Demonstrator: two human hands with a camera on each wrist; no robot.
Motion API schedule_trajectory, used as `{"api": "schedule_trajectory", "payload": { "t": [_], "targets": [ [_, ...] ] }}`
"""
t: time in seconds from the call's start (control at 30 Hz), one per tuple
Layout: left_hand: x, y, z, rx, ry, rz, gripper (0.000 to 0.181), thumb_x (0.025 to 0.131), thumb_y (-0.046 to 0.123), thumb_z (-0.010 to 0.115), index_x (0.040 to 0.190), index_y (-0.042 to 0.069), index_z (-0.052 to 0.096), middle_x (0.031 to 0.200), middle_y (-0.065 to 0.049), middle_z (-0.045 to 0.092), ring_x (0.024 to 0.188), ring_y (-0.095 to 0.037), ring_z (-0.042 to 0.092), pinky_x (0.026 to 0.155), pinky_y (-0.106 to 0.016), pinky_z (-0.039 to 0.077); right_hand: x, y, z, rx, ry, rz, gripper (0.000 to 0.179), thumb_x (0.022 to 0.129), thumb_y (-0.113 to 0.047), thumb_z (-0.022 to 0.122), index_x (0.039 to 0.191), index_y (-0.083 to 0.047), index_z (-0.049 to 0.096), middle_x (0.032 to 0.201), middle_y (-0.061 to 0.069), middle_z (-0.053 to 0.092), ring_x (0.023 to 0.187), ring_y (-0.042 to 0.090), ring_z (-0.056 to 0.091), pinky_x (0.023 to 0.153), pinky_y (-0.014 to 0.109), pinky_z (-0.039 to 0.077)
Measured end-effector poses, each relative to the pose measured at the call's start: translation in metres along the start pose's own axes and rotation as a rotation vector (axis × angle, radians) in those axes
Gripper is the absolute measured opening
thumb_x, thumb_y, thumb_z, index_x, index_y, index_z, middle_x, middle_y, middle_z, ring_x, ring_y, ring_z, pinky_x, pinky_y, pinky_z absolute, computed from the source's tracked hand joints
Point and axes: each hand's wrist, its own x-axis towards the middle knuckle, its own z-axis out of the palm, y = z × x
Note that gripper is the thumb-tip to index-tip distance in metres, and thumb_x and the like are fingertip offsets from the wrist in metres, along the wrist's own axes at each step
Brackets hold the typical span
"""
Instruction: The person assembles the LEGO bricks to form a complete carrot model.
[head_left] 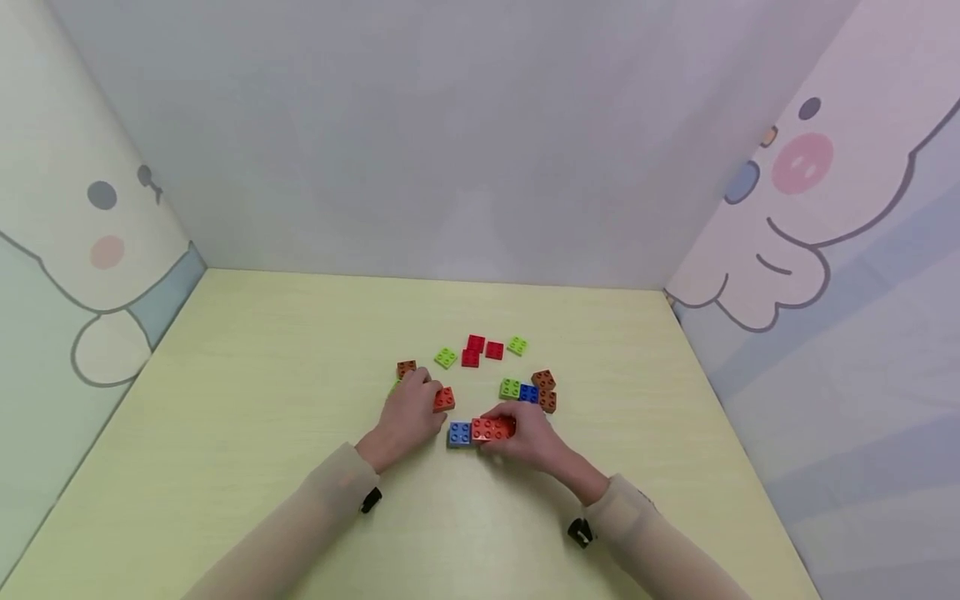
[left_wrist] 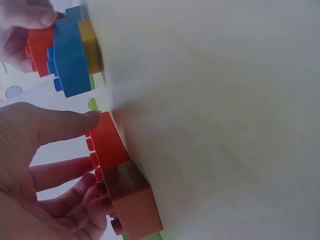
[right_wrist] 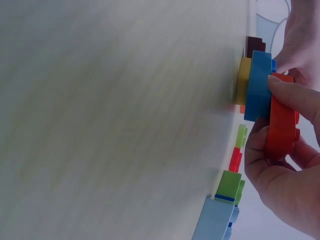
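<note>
My right hand (head_left: 534,437) grips a long red brick (head_left: 489,429) between thumb and fingers. This brick lies over part of a blue brick (right_wrist: 258,87), whose other studs stay bare. Beneath the blue one is a yellow brick (right_wrist: 243,80), seen in both wrist views. To the left, my left hand (head_left: 405,418) has its thumb and a finger about another red brick (left_wrist: 110,142). That brick touches a brown brick (left_wrist: 137,210) under the curled outer fingers. Part of this group is hidden by the hand in the head view.
Behind the hands lie flat red plates (head_left: 476,342) and light green plates (head_left: 446,358). A green brick (head_left: 510,388), a dark blue brick (head_left: 528,393) and brown bricks (head_left: 543,380) stand beyond the right hand. Walls border the pale table (head_left: 300,333) at the back and sides.
</note>
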Motion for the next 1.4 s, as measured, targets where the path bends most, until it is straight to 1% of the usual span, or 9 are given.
{"api": "schedule_trajectory", "payload": {
  "t": [0.07,0.2,0.43,0.67,0.8,0.87,1.03,1.23,1.4],
  "targets": [
    [0.001,-0.002,0.001,0.014,0.009,0.003,0.034,0.074,0.019,0.082,0.101,0.004,0.069,0.086,-0.003,0.050,0.078,-0.020,0.042,0.065,-0.031,0.040,0.000,0.000,0.000,0.003,0.000,0.003,0.038,0.071,-0.027,0.085,0.105,-0.015,0.072,0.097,-0.009,0.063,0.088,0.011,0.054,0.076,0.031,0.045],
    [0.003,-0.004,0.002,0.035,-0.011,0.013,0.032,0.074,0.016,0.080,0.101,0.004,0.068,0.085,-0.004,0.052,0.078,-0.020,0.044,0.067,-0.032,0.040,-0.001,-0.001,0.000,-0.004,0.000,0.000,0.039,0.071,-0.027,0.085,0.106,-0.014,0.072,0.099,-0.008,0.064,0.090,0.011,0.055,0.078,0.031,0.045],
    [0.003,0.000,0.001,-0.004,-0.040,0.002,0.025,0.076,0.012,0.078,0.098,0.003,0.070,0.082,-0.002,0.049,0.074,-0.019,0.043,0.066,-0.031,0.040,0.000,-0.004,-0.001,-0.019,0.032,-0.006,0.042,0.069,-0.027,0.087,0.106,-0.013,0.072,0.098,-0.006,0.066,0.091,0.011,0.056,0.079,0.032,0.046],
    [-0.002,0.015,-0.015,-0.043,-0.012,0.071,0.029,0.073,0.003,0.074,0.101,0.001,0.068,0.082,-0.003,0.054,0.073,-0.018,0.046,0.066,-0.033,0.041,0.000,-0.003,-0.002,-0.022,0.048,-0.001,0.039,0.068,-0.025,0.088,0.101,-0.014,0.071,0.093,-0.009,0.064,0.088,0.011,0.056,0.078,0.031,0.046],
    [-0.008,0.021,-0.026,-0.039,-0.047,0.056,0.031,0.073,0.003,0.073,0.103,0.001,0.067,0.085,-0.004,0.054,0.073,-0.018,0.047,0.067,-0.034,0.043,0.001,-0.003,-0.001,-0.003,0.040,-0.016,0.038,0.069,-0.025,0.087,0.102,-0.014,0.071,0.094,-0.009,0.064,0.089,0.011,0.055,0.078,0.031,0.045],
    [-0.011,0.023,-0.029,-0.067,-0.067,0.048,0.033,0.073,0.001,0.072,0.105,0.000,0.066,0.088,-0.004,0.054,0.076,-0.018,0.048,0.070,-0.034,0.044,0.002,-0.002,0.000,0.003,0.037,-0.020,0.038,0.069,-0.025,0.087,0.102,-0.014,0.070,0.094,-0.009,0.064,0.089,0.011,0.055,0.079,0.032,0.045],
    [-0.019,0.024,-0.026,-0.141,-0.112,0.058,0.035,0.073,-0.002,0.073,0.107,0.001,0.066,0.093,-0.003,0.054,0.082,-0.017,0.049,0.075,-0.032,0.046,0.003,-0.001,0.000,0.002,0.024,-0.015,0.038,0.070,-0.026,0.087,0.102,-0.015,0.070,0.095,-0.009,0.064,0.090,0.011,0.055,0.079,0.031,0.046],
    [-0.020,0.025,-0.023,-0.142,-0.106,0.103,0.031,0.073,0.002,0.075,0.104,0.003,0.067,0.093,-0.003,0.057,0.084,-0.018,0.052,0.076,-0.034,0.046,0.006,-0.002,-0.003,0.002,0.018,-0.033,0.036,0.070,-0.024,0.086,0.101,-0.015,0.070,0.093,-0.009,0.064,0.087,0.011,0.055,0.075,0.031,0.046],
    [-0.019,0.025,-0.021,-0.146,-0.146,0.117,0.027,0.075,0.003,0.074,0.101,0.005,0.069,0.089,-0.001,0.061,0.082,-0.018,0.052,0.076,-0.036,0.044,0.006,-0.001,-0.002,0.018,0.018,-0.039,0.035,0.070,-0.024,0.087,0.100,-0.015,0.070,0.091,-0.010,0.063,0.084,0.011,0.053,0.073,0.031,0.045]
  ]
}}
